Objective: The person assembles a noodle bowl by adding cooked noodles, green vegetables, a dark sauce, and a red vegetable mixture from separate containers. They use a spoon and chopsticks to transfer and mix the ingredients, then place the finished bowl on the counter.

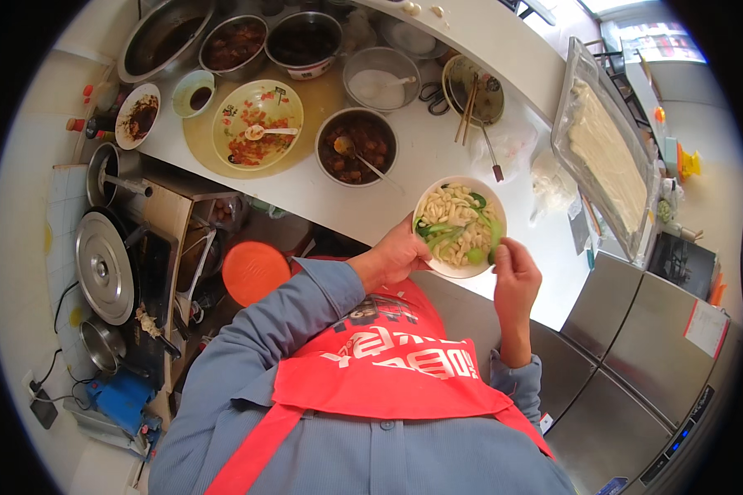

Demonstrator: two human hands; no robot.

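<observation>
My left hand (396,252) is closed on the near left rim of a white bowl (423,257), holding it over the front edge of the white counter. Pale, short, thick noodles (461,216) fill the bowl, with green leafy vegetables (447,237) lying over them. At the bowl's right rim, my right hand (516,276) has its fingers pinched together against a leafy green (495,239); part of that green is hidden by the fingers. Left of the bowl on the counter stands a steel bowl of brown meat stew (370,136) with a spoon in it.
A yellow bowl (227,132) of chopped red peppers, a steel bowl of white powder (371,82), and black scissors (434,97) lie farther back. Chopsticks (468,109) rest across a pot. At right, a dough tray (603,157) stands above a steel fridge (627,346).
</observation>
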